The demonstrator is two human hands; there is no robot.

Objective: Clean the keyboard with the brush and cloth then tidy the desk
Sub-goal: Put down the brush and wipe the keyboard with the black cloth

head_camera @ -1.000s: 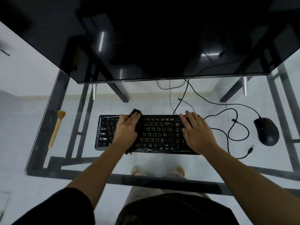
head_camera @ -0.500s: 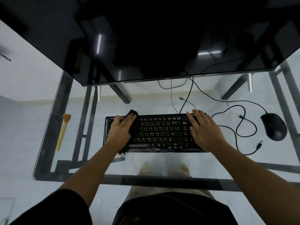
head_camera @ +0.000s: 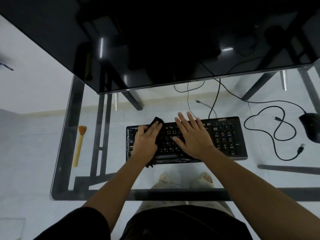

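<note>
While the black keyboard (head_camera: pixel 187 139) lies flat on the glass table (head_camera: pixel 107 193) below the dark monitor (head_camera: pixel 155 40), a wooden-handled brush (head_camera: pixel 78 144) rests well to the keyboard's left, bristles pointing away from the person and touching nothing else. On the keyboard's left end, the left hand (head_camera: pixel 147 142) presses palm-down on a dark cloth (head_camera: pixel 156 122), fingers curled over it; the cloth shows beyond the fingertips and under the wrist at the keyboard's near edge. Just to its right, the right hand (head_camera: pixel 194 137) lies flat on the middle keys with fingers spread wide, holding nothing. Right of the keyboard, a loose black cable (head_camera: pixel 277 135) loops across the glass, and a black mouse (head_camera: pixel 311 127) sits at the far right, apart from the keyboard.
</note>
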